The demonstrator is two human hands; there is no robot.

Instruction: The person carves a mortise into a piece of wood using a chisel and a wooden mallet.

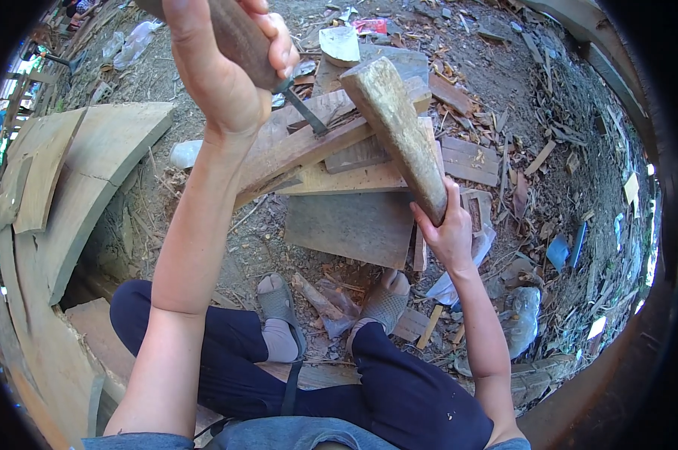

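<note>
My left hand (226, 82) is closed round the dark wooden handle of a chisel (306, 112). The chisel's narrow metal blade points down at a long wooden beam (279, 159), its tip at or in the beam's top face. In my right hand (452, 232) is a thick, worn wooden mallet (399, 127), gripped at its narrow lower end. The mallet's broad end rises up and to the left, near the chisel but apart from it. The beam lies slantwise across other boards, in front of my feet.
Under the beam lie a wide grey board (350, 225) and several offcuts. Curved planks (99, 165) lean at the left. A pale block (339, 46) sits beyond the beam. Plastic bottles (524, 315) and wood scraps litter the dirt ground. My sandalled feet (279, 304) are close to the boards.
</note>
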